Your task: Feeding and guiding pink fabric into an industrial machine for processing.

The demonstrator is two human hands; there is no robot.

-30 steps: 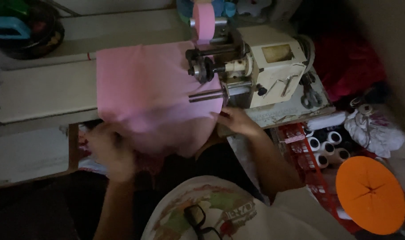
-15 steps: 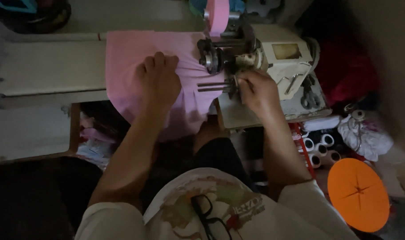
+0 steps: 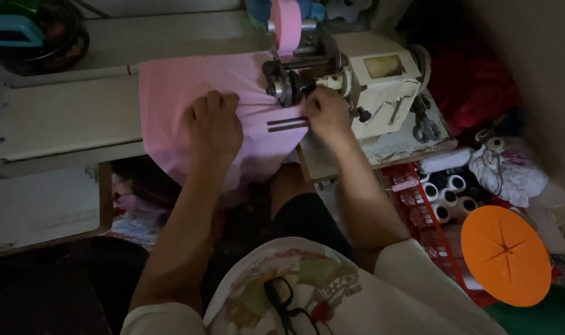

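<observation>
Dim light falls over a pale tabletop that runs across the upper left, with a cream sewing machine standing at its right end and a dark corner behind. Largest on the surface is the pink fabric, spread flat from the tabletop's middle toward the machine, its lower edge hanging over the front edge toward the person's lap; laid out like this, the loose bulk appears to be kept flat and out of the mechanism.

Beside the machine on the right, a red crate holds spools of black and white thread, and an orange disc lies lower right, both within arm's reach. A roll of pink tape sits upright on top of the machine, above the fabric.

The left hand rests palm down on the cloth, fingers spread loosely and pressing it against the tabletop, seemingly to hold it taut. The right hand is at the machine's working end, its fingers bunched close together at the fabric's edge beside two dark metal bars; whether they pinch the cloth I cannot tell. The fabric lies under the left fingers and gathers into folds between the two hands.
</observation>
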